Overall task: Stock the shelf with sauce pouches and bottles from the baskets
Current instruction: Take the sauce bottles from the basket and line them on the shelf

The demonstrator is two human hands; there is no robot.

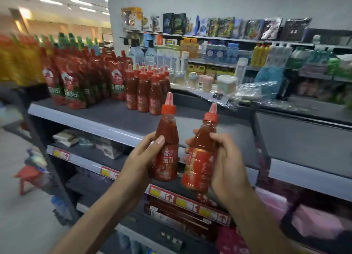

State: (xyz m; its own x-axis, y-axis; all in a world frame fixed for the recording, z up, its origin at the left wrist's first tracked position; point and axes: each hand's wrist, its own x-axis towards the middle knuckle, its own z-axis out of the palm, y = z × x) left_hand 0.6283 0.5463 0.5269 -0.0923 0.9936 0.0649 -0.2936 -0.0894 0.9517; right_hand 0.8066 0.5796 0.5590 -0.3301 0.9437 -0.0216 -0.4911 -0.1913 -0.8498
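Note:
My left hand [142, 158] grips a red sauce bottle [166, 139] upright, label facing me. My right hand [224, 158] grips a second red sauce bottle [200, 158], tilted slightly right. Both bottles are held in front of the top shelf [106, 118], below its front edge. On that shelf stands a cluster of the same red bottles [146, 90], and to their left a row of red sauce pouches [80, 76] with green and red caps. No basket is in view.
Yellow pouches [17, 61] blur at the far left of the shelf. Bare shelf surface lies in front of and right of the standing bottles. Lower shelves [91, 156] carry price tags and packets. A back aisle [247, 59] holds household goods. A red stool [28, 177] stands on the floor at left.

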